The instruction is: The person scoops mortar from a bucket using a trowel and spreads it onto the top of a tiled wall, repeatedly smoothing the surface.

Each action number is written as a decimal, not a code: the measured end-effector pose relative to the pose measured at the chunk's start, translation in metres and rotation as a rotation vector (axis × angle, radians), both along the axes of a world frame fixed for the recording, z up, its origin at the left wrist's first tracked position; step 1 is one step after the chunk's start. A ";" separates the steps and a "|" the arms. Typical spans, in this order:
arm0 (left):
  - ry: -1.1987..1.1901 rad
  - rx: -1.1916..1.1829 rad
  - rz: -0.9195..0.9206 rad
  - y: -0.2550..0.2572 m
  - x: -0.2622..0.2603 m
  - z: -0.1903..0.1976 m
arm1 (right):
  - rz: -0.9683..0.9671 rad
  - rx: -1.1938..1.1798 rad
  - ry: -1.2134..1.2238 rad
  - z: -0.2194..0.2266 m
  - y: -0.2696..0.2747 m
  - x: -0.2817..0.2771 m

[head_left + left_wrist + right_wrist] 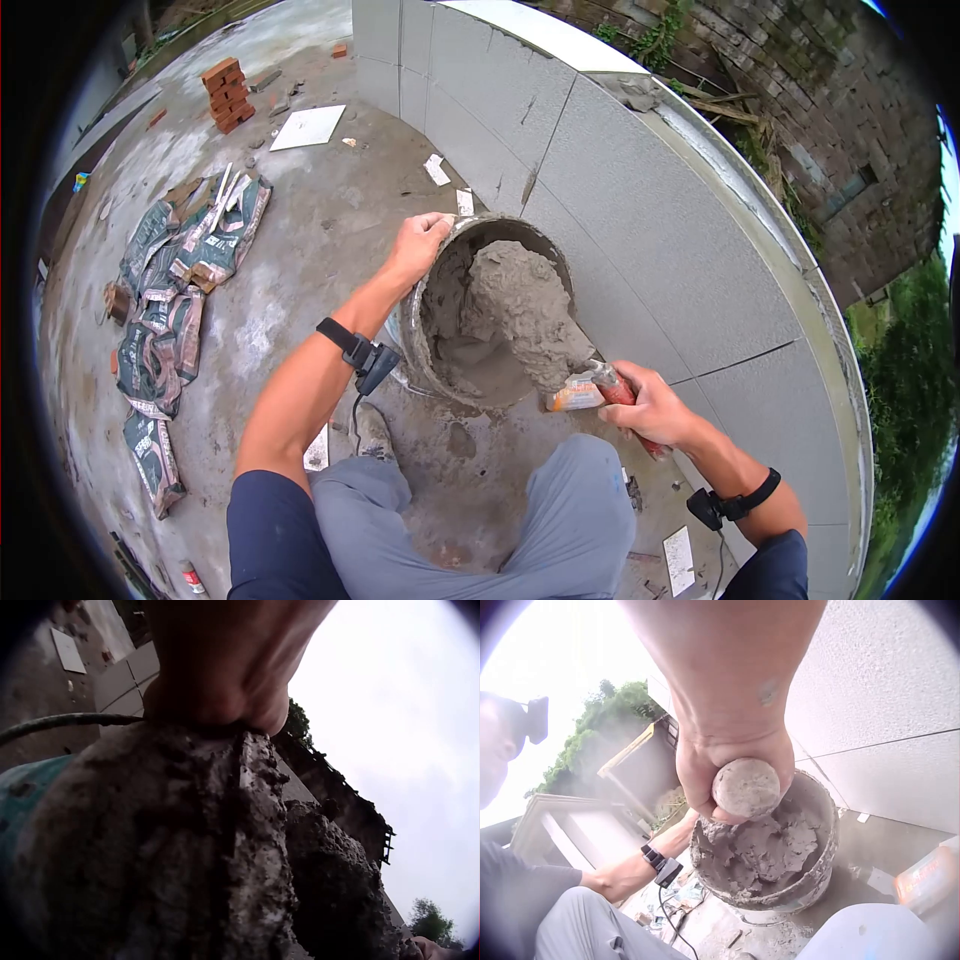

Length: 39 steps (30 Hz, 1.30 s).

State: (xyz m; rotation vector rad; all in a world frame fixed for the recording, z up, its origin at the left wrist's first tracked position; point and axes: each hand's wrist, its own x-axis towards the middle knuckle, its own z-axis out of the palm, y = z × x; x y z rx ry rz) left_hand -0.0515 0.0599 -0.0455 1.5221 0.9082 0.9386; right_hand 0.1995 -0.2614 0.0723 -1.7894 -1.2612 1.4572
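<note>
A round bucket (428, 350) caked with grey mortar stands between the person's feet and the panelled wall. The left hand (422, 243) grips its rim on the left; in the left wrist view the fingers meet the crusted rim (251, 795). In the right hand (650, 405) is the red handle (620, 388) of a trowel, whose blade is hidden under a big heap of mortar (525, 300) over the bucket. The right wrist view shows the handle's round, mortar-smeared end (746, 787) in the fist, with more mortar (769, 847) in the bucket beyond.
Grey wall panels (660, 220) curve close along the right. An orange-and-white item (575, 392) lies beside the bucket. Crumpled bags (160, 310) and stacked bricks (228, 95) are on the left. White board pieces (308, 127) lie on the concrete floor.
</note>
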 end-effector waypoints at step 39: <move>0.138 0.110 -0.028 -0.033 0.009 0.017 | 0.291 0.342 -1.084 0.060 0.000 0.066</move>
